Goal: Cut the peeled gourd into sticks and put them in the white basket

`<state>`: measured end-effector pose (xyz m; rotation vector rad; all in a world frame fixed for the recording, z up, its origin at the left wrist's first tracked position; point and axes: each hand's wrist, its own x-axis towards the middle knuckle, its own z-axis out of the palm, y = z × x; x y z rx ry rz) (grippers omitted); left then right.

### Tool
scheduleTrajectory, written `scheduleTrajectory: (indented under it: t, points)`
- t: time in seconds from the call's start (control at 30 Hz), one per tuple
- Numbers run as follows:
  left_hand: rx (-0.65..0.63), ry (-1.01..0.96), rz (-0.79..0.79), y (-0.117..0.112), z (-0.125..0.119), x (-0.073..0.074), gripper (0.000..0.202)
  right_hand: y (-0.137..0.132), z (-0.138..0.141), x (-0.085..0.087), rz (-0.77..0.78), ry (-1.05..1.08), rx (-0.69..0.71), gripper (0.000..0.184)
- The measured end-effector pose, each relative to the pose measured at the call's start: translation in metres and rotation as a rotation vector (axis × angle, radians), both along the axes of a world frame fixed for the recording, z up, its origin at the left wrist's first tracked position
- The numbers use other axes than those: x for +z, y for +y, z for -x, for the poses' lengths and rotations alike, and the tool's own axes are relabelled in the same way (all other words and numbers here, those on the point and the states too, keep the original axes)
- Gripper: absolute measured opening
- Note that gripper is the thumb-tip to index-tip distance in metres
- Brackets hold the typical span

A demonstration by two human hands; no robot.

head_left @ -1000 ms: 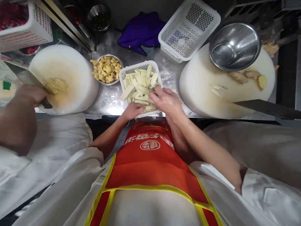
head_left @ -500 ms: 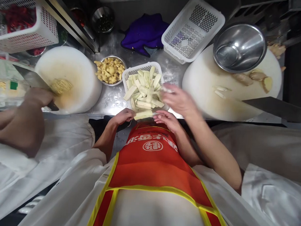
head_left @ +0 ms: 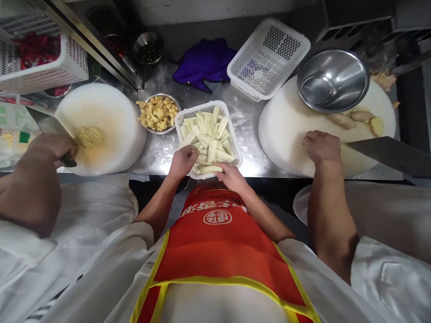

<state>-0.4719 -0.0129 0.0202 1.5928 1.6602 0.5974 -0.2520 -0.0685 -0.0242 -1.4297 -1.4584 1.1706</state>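
Observation:
A white plastic basket (head_left: 237, 144) at the counter's front edge holds many pale, peeled vegetable strips (head_left: 212, 151). At its front left side is my left hand (head_left: 183, 161), fingers drawn together over the strips; what they pinch, if anything, is hidden. My right hand (head_left: 232, 176) reaches over the front right rim, its thumb and fingers closed on the end of one pale vegetable strip (head_left: 211, 169) lying along the front of the basket.
At left, a co-worker's hand (head_left: 51, 146) grips a cleaver (head_left: 47, 120) by a round cutting board (head_left: 121, 125). At right, another person's hand (head_left: 322, 145) rests on a second board (head_left: 280, 121), near a broad blade (head_left: 395, 156). A bowl of ginger pieces (head_left: 158, 113) stands beside the basket.
My left hand has moved forward from before the basket to its strips, and my right hand has closed on a strip. The right co-worker's hand has gone from the basket to the right board.

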Motion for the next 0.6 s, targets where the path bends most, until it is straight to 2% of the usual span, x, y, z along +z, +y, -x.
scheduleTrajectory:
  t: [0.1, 0.17, 0.27, 0.37, 0.43, 0.5, 0.6]
  points:
    - [-0.053, 0.117, -0.139, 0.041, -0.018, 0.008, 0.031, 0.0, 0.0, -0.006, -0.045, -0.163, 0.06, 0.015]
    - [-0.107, 0.232, -0.183, 0.072, -0.033, 0.009, 0.037, -0.001, 0.0, -0.009, -0.055, -0.201, 0.046, 0.018]
    - [-0.259, 0.377, -0.183, 0.113, -0.059, 0.006, 0.06, -0.004, 0.0, -0.011, -0.07, -0.236, 0.013, 0.019]
    - [-0.422, 0.465, -0.107, 0.137, -0.083, 0.0, 0.076, -0.007, 0.001, -0.01, -0.087, -0.179, 0.001, 0.012]
    - [-0.447, 0.508, -0.062, 0.143, -0.095, -0.004, 0.072, -0.007, 0.001, -0.009, -0.101, -0.127, -0.005, 0.012]
    - [-0.414, 0.516, -0.056, 0.146, -0.102, -0.009, 0.057, -0.006, 0.002, -0.005, -0.136, -0.073, -0.013, 0.009]
    - [-0.392, 0.448, -0.062, 0.15, -0.095, -0.013, 0.031, -0.003, 0.003, 0.001, -0.198, 0.014, -0.022, 0.003]
